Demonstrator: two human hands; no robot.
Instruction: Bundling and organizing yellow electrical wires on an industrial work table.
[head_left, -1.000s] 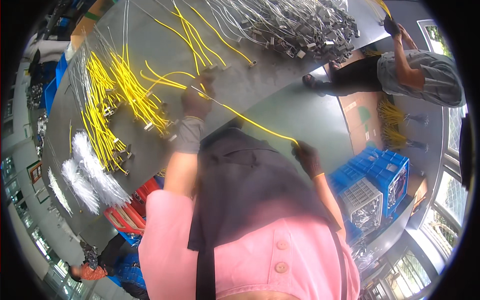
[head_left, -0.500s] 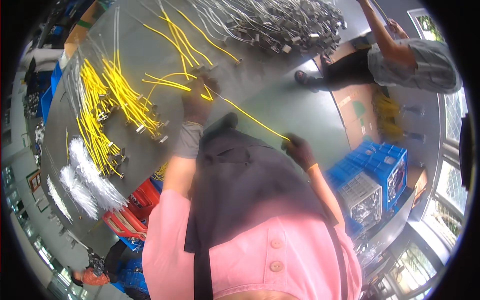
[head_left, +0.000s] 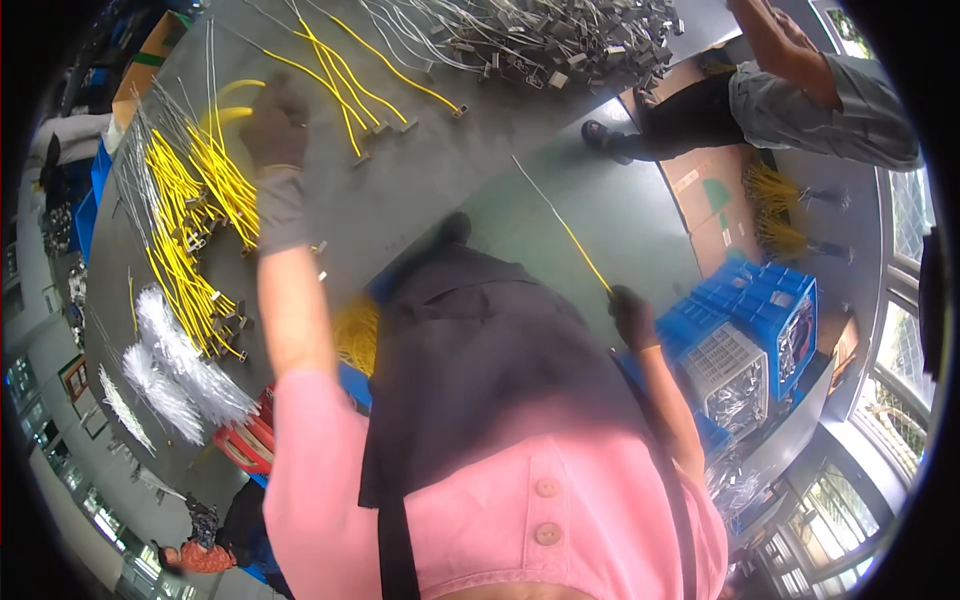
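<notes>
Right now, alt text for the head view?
Seen from above, a person in a pink top and dark apron reaches the gloved left hand to yellow wire bundles on a grey table. The gloved right hand holds one end of a single yellow wire. Blue crates sit at right.

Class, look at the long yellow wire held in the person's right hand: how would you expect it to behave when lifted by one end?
The yellow wire is very thin and long, so it is probably light. It runs nearly straight up from the right hand, so it may be springy rather than limp. It will likely sway and sag at its free end.
</notes>
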